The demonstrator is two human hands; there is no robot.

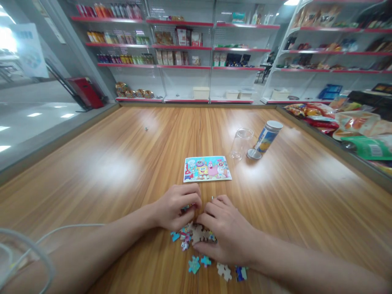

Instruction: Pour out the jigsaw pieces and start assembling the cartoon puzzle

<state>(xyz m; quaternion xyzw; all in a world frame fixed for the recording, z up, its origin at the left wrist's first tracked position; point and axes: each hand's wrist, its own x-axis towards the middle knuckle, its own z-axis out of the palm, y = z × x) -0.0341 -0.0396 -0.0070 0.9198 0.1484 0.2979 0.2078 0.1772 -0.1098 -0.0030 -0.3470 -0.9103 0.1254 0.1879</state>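
A heap of small jigsaw puzzle pieces [199, 233] lies on the table before me, some with the plain beige back up, others showing blue and pink print. Over its far left side my left hand [179, 207] is curled, with a bit of blue puzzle piece showing between thumb and fingers. My right hand [227, 229] is cupped round the right side of the heap, fingers bent and thumb along the near edge, closed on pieces largely hidden beneath it. Loose pieces lie nearer me: a turquoise piece [194, 264], a beige piece [224, 271] and a dark blue piece [241, 273].
Beyond my hands lies a printed cartoon picture card [207, 168]. Farther right stand a clear plastic jar [241, 143] and a blue canister [267, 138], with a round lid [254, 154] beside them. A pale cable [58, 229] runs at left. Snack packets [364, 126] edge the right side.
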